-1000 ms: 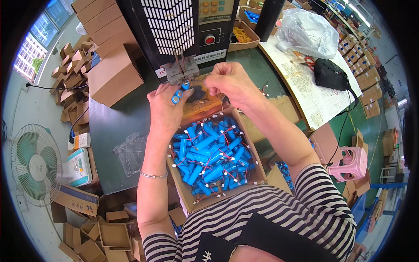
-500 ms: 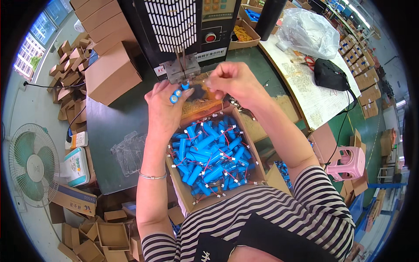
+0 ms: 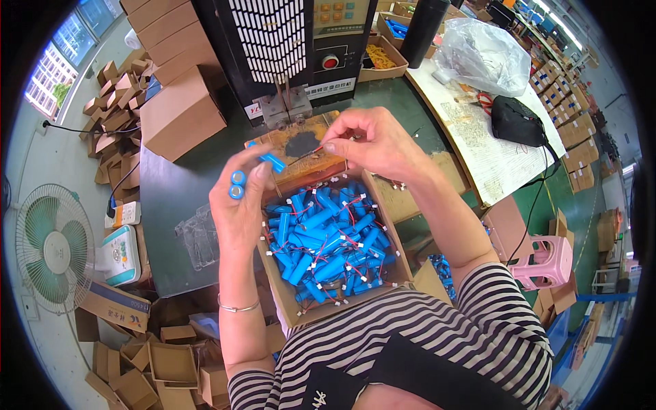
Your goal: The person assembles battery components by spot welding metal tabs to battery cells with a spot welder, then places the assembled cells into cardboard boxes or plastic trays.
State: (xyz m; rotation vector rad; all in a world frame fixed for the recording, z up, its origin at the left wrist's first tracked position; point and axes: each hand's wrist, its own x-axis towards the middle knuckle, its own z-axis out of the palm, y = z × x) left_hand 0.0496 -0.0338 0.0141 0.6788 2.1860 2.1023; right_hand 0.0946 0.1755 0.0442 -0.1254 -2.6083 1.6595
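Blue battery cells (image 3: 237, 185), a pair side by side, sit clamped in the left hand (image 3: 240, 205) left of centre, with a third cell (image 3: 272, 161) at its fingertips. The right hand (image 3: 372, 142) pinches a thin red wire (image 3: 309, 152) over the scorched wooden block (image 3: 304, 147). The cardboard box (image 3: 393, 236) below brims with wired cells, so I judge much is done.

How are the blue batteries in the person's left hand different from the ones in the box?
The batteries in the left hand are a joined pair held end-on, showing round ends; the batteries in the cardboard box lie jumbled on their sides. The held pair is lifted above the table; the others rest heaped. Both are blue cylinders.
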